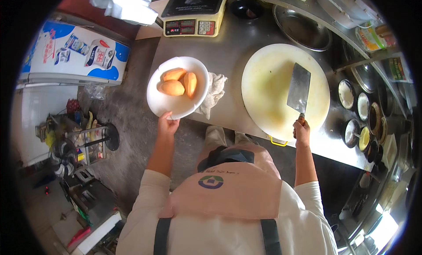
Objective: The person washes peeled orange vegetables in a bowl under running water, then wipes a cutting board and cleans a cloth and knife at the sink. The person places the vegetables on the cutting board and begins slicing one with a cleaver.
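Note:
My left hand grips the near rim of a white bowl, thumb over the edge. Inside the bowl lie three peeled orange root vegetables, probably sweet potatoes. A crumpled greyish cloth shows just to the right of the bowl. On the right, my right hand is closed around the wooden handle of a cleaver. Its broad metal blade is over a thick round cutting board, which has a greenish-yellow stain; whether the blade touches the board I cannot tell.
A digital weighing scale stands at the counter's back. Behind the board are a dark bowl and a wide metal basin. Several small seasoning bowls line the right side. A chest freezer is at far left.

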Tool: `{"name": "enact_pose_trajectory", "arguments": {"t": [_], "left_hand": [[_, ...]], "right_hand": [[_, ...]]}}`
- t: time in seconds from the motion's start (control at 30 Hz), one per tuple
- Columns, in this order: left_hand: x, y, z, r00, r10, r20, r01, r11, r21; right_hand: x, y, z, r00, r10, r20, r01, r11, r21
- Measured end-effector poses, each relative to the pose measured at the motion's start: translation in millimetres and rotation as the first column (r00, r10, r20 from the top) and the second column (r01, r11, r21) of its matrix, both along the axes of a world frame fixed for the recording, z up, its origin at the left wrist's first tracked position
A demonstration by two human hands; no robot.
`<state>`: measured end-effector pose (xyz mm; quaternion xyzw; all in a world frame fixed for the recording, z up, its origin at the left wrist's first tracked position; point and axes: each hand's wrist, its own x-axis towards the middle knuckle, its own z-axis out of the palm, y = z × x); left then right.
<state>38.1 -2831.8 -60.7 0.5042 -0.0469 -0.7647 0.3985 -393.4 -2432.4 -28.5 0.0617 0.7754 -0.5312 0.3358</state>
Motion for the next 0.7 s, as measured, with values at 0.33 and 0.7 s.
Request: {"name": "enact_pose_trajectory", "arguments": {"t": [0.33, 0.7], "left_hand": [[-55.7, -117.1, -34.4, 0.971, -0.238, 0.033, 0.24, 0.968, -0.078], [-42.7, -3.3, 96.7, 0.313, -0.946, 0.087, 0.945, 0.3, -0.134]], "right_hand": [[126.0, -49.4, 57.0, 0.997, -0.073, -0.022, 0.072, 0.996, -0.057], [212.3, -196.2, 91.7, 0.915, 0.339, 0.22, -0.148, 0.788, -0.597]]}}
